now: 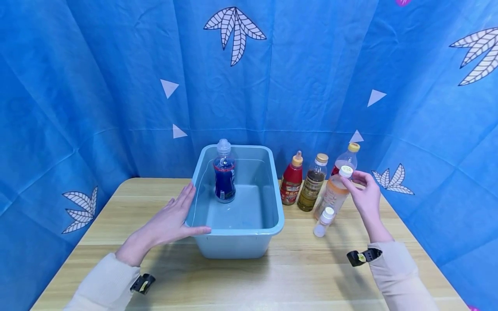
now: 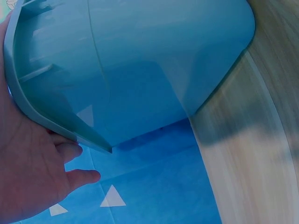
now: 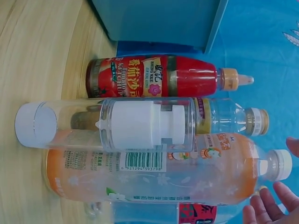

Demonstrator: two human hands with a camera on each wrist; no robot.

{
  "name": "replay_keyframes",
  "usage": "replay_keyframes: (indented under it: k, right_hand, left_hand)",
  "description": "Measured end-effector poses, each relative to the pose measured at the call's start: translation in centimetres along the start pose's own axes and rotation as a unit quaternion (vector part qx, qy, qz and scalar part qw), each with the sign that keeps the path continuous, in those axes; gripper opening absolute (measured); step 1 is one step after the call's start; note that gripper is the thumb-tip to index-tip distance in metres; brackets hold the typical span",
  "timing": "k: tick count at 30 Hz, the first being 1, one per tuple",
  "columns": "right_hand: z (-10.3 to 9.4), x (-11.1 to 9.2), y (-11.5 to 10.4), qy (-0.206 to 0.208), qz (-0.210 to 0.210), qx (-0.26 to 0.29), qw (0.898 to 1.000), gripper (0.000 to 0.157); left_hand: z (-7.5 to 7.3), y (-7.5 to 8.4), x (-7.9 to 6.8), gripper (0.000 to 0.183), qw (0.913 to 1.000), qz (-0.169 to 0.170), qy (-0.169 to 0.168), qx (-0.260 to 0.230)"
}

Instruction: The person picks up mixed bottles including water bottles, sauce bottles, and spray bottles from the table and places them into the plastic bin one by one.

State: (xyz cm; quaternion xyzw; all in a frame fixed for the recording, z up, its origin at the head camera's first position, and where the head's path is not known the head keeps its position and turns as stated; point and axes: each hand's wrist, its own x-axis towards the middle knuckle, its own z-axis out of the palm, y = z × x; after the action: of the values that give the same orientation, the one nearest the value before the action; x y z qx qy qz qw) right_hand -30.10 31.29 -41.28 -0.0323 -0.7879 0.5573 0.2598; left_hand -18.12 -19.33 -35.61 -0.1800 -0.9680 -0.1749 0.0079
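My left hand (image 1: 171, 222) rests along the left rim of a light blue plastic bin (image 1: 243, 242), its fingers straight and the thumb over the near rim. Inside the bin stands a bottle of dark blue liquid (image 1: 224, 179) with a clear cap. At the right, my right hand (image 1: 365, 192) reaches around the white cap of a peach-coloured drink bottle (image 1: 335, 194). In the right wrist view a gap shows between its loosely bent fingers (image 3: 275, 196) and that cap. A small clear pump bottle (image 3: 60, 126) with a white pump stands in front of the drink bottle.
Right of the bin stand a red ketchup bottle (image 1: 291, 181) and a bottle of brownish liquid (image 1: 312, 185). Behind the drink bottle is a clear bottle with a yellow cap (image 1: 353, 147). A blue curtain (image 1: 311, 77) hangs behind the wooden table (image 1: 303, 276).
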Motion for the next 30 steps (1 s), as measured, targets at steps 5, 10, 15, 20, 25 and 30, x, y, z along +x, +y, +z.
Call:
replay_keyframes:
  k: [5,10,15,20,25,30]
  right_hand:
    - [0.2,1.2,1.9,0.003,0.013,0.009,1.0,0.056]
    - [0.5,3.3,5.3,0.014,0.049,-0.041,0.998,0.056]
    - [0.4,3.8,5.7,0.001,0.057,-0.02,0.998,0.053]
    - [0.6,3.9,5.8,-0.001,0.046,-0.024,0.999,0.052]
    - [0.5,3.6,4.7,-0.012,0.033,-0.005,0.999,0.05]
    - [0.6,3.8,4.6,0.003,0.034,0.0,0.999,0.047]
  left_hand:
    - [0.0,0.0,0.0,0.113,1.0,-0.001,-0.001,-0.002]
    - [-0.1,0.0,0.0,0.113,1.0,-0.001,0.0,-0.003]
    - [-0.1,0.0,0.1,0.113,1.0,-0.001,0.001,-0.002]
    - [-0.2,0.1,0.0,0.113,1.0,-0.001,-0.002,-0.004]
    - [-0.1,0.1,0.0,0.113,1.0,-0.001,-0.003,-0.003]
    - [-0.1,0.1,0.0,0.114,1.0,-0.001,-0.002,-0.003]
